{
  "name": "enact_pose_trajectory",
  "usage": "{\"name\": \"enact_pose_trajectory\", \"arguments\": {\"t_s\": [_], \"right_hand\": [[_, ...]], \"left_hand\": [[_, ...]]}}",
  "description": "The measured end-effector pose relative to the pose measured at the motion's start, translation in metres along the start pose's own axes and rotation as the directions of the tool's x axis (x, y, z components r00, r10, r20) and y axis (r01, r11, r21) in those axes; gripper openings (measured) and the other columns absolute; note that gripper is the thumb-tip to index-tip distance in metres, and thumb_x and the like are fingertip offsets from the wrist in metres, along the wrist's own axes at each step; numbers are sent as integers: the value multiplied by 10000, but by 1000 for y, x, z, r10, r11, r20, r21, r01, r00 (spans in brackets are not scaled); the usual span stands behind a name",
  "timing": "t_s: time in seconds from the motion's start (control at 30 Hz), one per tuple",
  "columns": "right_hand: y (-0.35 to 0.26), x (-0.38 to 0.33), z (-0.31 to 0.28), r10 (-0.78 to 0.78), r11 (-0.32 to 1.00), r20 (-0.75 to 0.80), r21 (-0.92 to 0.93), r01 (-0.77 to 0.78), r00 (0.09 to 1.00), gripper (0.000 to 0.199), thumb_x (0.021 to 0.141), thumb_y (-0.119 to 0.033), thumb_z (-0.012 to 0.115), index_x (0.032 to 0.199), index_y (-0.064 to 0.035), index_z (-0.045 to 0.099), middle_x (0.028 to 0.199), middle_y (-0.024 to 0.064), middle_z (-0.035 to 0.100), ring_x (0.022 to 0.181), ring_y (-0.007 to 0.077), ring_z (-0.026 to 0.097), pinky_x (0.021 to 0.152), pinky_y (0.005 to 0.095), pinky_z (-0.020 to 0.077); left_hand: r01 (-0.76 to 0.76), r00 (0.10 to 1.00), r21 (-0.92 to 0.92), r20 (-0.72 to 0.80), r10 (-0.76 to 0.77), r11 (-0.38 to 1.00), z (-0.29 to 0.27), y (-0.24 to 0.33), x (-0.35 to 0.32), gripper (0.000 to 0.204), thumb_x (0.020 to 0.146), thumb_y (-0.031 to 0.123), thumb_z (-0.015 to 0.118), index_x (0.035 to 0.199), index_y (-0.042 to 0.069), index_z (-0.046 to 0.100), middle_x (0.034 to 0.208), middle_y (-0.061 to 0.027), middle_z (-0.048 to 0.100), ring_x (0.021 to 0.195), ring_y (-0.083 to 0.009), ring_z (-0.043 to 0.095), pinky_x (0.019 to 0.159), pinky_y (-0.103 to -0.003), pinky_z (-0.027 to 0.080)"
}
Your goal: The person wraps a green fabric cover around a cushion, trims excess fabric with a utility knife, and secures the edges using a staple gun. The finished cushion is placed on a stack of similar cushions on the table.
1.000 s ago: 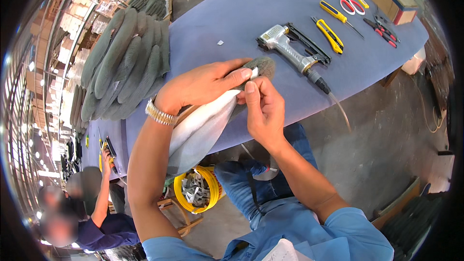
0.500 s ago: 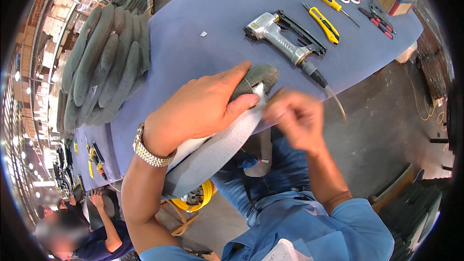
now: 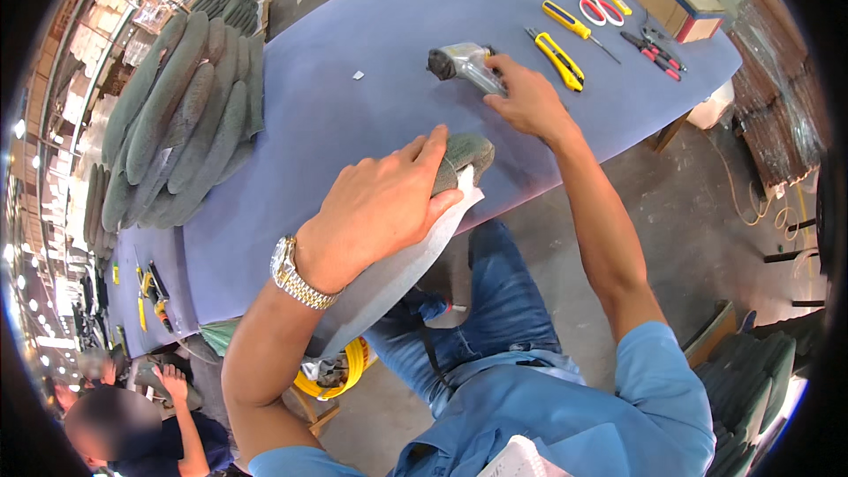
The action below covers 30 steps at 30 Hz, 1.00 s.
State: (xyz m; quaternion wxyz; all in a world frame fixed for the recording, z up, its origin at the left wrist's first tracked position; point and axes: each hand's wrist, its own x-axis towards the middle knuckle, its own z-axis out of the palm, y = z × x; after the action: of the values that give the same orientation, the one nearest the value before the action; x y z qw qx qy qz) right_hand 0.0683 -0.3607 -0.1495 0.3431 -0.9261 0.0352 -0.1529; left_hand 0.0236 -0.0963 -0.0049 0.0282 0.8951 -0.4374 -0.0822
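Note:
My left hand (image 3: 384, 203), with a metal watch on its wrist, grips the end of a grey fabric-covered cushion (image 3: 468, 157). Its thumb presses on the pale underside cloth (image 3: 389, 287), which hangs over the table's near edge toward my lap. Farther right, my right hand (image 3: 530, 99) is wrapped round the handle of a silver pneumatic staple gun (image 3: 468, 66) lying on the blue-covered table (image 3: 336, 124). The fingers and forearm hide much of the gun's magazine and hose.
A tall stack of grey cushions (image 3: 177, 124) stands at left. Along the right lie a yellow cutter (image 3: 558, 60), a yellow screwdriver (image 3: 565, 18), red-handled scissors (image 3: 601, 11) and pliers (image 3: 652, 55), near a cardboard box (image 3: 671, 0). Another person (image 3: 150, 424) works at lower left.
My right hand has left the cushion's edge, reached forward and taken hold of the staple gun. The left hand keeps its grip on the cushion. The view has shifted slightly.

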Motion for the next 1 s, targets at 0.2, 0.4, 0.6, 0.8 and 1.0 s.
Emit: {"name": "enact_pose_trajectory", "arguments": {"t_s": [0.2, 0.4, 0.6, 0.8, 1.0], "right_hand": [[-64, -135, -79, 275, 791, 8, 567, -231, 961, 634, 918, -236, 805, 1404, 71, 539, 970, 108, 718, 900, 192, 683, 751, 333, 558], [-109, -223, -63, 210, 601, -114, 799, -36, 971, 407, 932, -129, 789, 1267, 61, 661, 885, 97, 727, 666, 140, 683, 592, 288, 576], [-115, -227, -41, 139, 749, -44, 658, -76, 989, 287, 880, -81, 787, 1144, 24, 742, 1005, 148, 783, 850, 250, 764, 769, 377, 602], [-116, -218, -35, 78, 833, 5, 549, -68, 997, 258, 849, -78, 786, 1083, 22, 747, 943, 151, 786, 781, 257, 769, 711, 359, 596], [-117, -222, -35, 69, 844, -10, 533, -53, 998, 268, 845, -102, 787, 1079, 19, 742, 957, 144, 784, 815, 263, 765, 765, 393, 596]], "left_hand": [[-1, 999, 30, -43, 2, 1000, 6, 3, -7, 657, 988, 406, 666, 1468, -3, 482, 1228, -223, 709, 913, -454, 722, 742, -526, 596], [-28, 996, 17, -85, 29, 999, 10, 4, -9, 657, 964, 369, 701, 1453, -13, 484, 1241, -221, 704, 900, -453, 721, 741, -517, 600], [-47, 994, 50, -96, 51, 998, 13, 3, -10, 678, 939, 308, 721, 1474, -4, 445, 1236, -218, 681, 889, -445, 720, 739, -511, 596], [-21, 999, 15, -50, 21, 1000, 11, 2, -9, 700, 913, 240, 718, 1512, 49, 408, 1351, -213, 651, 934, -460, 712, 783, -540, 589], [-23, 998, 24, -57, 24, 999, 13, 3, -11, 704, 903, 234, 727, 1505, 41, 417, 1348, -206, 654, 922, -453, 716, 773, -526, 594]]}}
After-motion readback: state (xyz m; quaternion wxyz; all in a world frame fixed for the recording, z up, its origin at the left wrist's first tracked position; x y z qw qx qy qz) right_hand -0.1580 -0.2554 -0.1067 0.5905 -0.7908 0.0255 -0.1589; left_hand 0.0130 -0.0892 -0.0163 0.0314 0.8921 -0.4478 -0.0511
